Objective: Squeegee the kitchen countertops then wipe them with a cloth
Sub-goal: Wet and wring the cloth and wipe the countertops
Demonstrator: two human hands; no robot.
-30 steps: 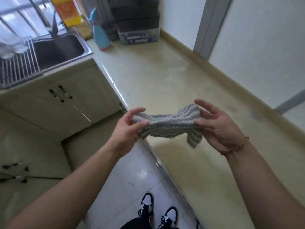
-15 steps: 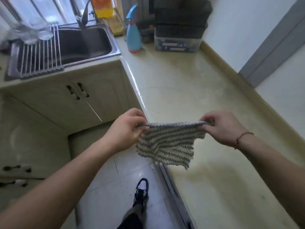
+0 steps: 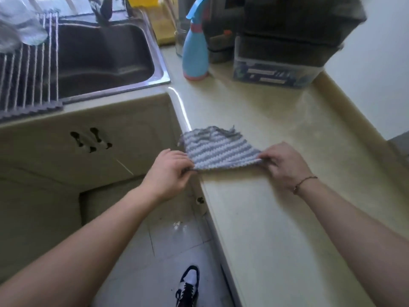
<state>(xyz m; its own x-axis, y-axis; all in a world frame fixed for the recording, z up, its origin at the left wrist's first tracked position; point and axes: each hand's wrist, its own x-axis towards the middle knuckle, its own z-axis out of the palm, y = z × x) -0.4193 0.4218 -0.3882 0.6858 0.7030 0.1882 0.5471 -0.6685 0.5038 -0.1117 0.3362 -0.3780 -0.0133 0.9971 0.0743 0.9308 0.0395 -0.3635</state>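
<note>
A grey-and-white striped cloth [image 3: 218, 149] lies spread over the front edge of the cream countertop [image 3: 276, 213]. My left hand [image 3: 169, 173] pinches its near left corner, just off the counter's edge. The near right corner is pinched by my right hand [image 3: 284, 163], which is over the counter. The cloth's far edge is rumpled. No squeegee is in view.
A steel sink [image 3: 97, 56] with a wire drying rack [image 3: 28, 74] sits at the back left. A blue spray bottle [image 3: 194, 52] and stacked dark containers [image 3: 285, 41] stand at the counter's far end. A raised backsplash [image 3: 358, 120] runs along the right. Cabinet doors [image 3: 93, 149] are below the sink.
The cloth went from bunched between my hands, to hanging stretched in the air, to being laid flat on the counter's front edge. Both hands moved forward and down.
</note>
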